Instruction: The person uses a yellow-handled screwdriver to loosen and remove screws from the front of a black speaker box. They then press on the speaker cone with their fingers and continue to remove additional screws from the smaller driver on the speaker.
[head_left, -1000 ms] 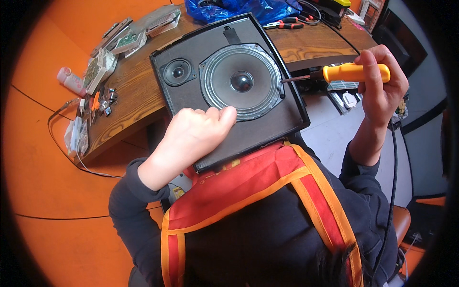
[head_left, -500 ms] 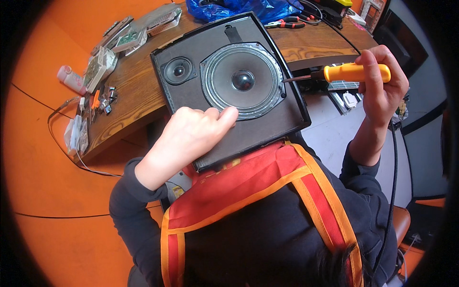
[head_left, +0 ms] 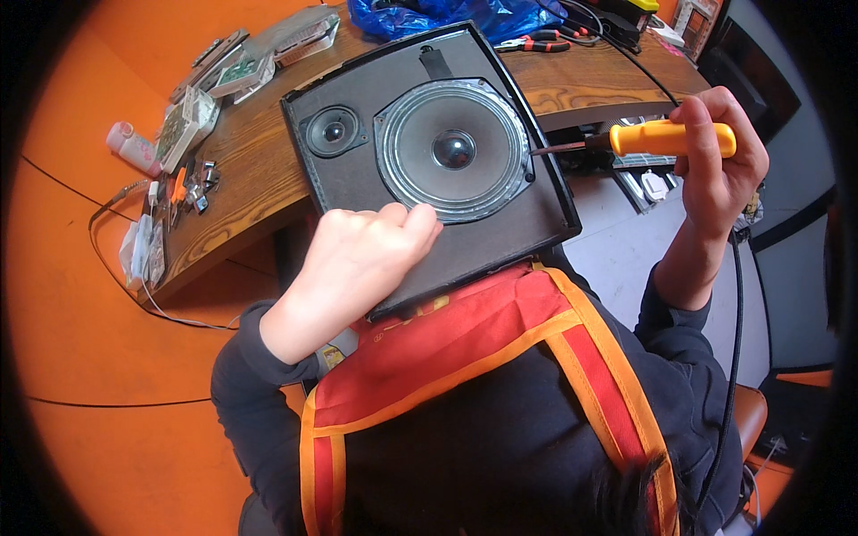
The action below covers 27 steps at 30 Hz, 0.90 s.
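- While the right hand (head_left: 724, 183) wraps fingers and thumb around the yellow-handled screwdriver (head_left: 652, 139), a rolling wrist could slip its tip.
- Left of that grip, the blade appears to meet the right rim of the woofer (head_left: 453, 149); too much sideways push might skid it into the cone.
- Farther left and lower, the left hand (head_left: 362, 259) curls by the lower rim, pinching what I cannot tell; a skid could strike it.
- Below the blade, the speaker cabinet (head_left: 500, 234) abuts the red apron (head_left: 447, 332); shifting posture could tip it.
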Each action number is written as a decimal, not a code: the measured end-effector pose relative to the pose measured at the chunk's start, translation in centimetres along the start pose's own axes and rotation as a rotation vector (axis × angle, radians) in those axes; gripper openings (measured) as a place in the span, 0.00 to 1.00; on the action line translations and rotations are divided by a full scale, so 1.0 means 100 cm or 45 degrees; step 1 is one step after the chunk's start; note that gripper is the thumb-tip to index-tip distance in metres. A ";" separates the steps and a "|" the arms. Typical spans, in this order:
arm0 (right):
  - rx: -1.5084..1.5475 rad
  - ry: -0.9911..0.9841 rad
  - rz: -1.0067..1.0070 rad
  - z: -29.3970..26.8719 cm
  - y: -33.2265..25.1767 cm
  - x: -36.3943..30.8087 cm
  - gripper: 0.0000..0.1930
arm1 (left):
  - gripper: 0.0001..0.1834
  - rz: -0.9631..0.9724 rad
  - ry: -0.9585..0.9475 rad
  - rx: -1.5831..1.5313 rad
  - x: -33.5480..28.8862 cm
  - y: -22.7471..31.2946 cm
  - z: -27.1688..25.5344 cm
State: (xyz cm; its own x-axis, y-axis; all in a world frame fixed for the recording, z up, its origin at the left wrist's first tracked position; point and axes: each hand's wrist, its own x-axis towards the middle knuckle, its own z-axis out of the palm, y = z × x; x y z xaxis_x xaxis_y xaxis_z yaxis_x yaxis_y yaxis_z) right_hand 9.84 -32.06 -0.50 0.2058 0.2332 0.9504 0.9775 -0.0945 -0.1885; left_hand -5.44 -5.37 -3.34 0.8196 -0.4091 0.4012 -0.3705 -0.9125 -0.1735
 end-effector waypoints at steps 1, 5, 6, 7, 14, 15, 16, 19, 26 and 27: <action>0.001 -0.008 -0.007 -0.001 -0.001 0.000 0.12 | 0.14 -0.095 0.050 -0.267 -0.003 0.000 -0.002; 0.054 -0.024 0.006 -0.001 -0.003 0.001 0.12 | 0.18 -0.681 0.508 -2.313 -0.037 0.005 -0.018; 0.067 -0.029 0.020 0.000 -0.003 0.001 0.12 | 0.19 -0.479 0.621 -2.976 -0.046 0.004 -0.021; 0.077 -0.040 0.037 0.001 -0.004 0.001 0.12 | 0.19 -0.304 0.815 -3.286 -0.056 0.003 -0.022; 0.013 -0.068 0.133 0.004 -0.011 0.004 0.11 | 0.17 -0.149 1.313 -3.366 -0.096 0.004 0.007; 0.021 -0.068 0.137 0.005 -0.011 0.003 0.11 | 0.16 -0.178 1.322 -3.350 -0.102 0.003 0.009; 0.028 -0.067 0.141 0.005 -0.011 0.003 0.11 | 0.16 -0.198 1.340 -3.309 -0.107 0.003 0.010; 0.035 -0.076 0.180 0.006 -0.011 0.002 0.10 | 0.14 -0.219 1.394 -3.242 -0.120 0.004 0.012; -0.018 -0.219 0.070 0.008 -0.027 0.016 0.09 | 0.10 -0.323 1.328 -3.304 -0.122 0.001 0.020; -0.130 -0.296 0.087 0.008 -0.033 0.020 0.09 | 0.10 -0.325 1.337 -3.314 -0.122 0.001 0.020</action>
State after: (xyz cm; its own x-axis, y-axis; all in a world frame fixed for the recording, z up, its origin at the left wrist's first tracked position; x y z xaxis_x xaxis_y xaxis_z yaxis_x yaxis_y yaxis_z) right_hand 7.10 -30.50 1.81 0.2878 0.4378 0.8517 0.9537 -0.2125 -0.2131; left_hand -14.61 -0.53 -10.04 0.8634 0.3456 0.3674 -0.4315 0.8833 0.1832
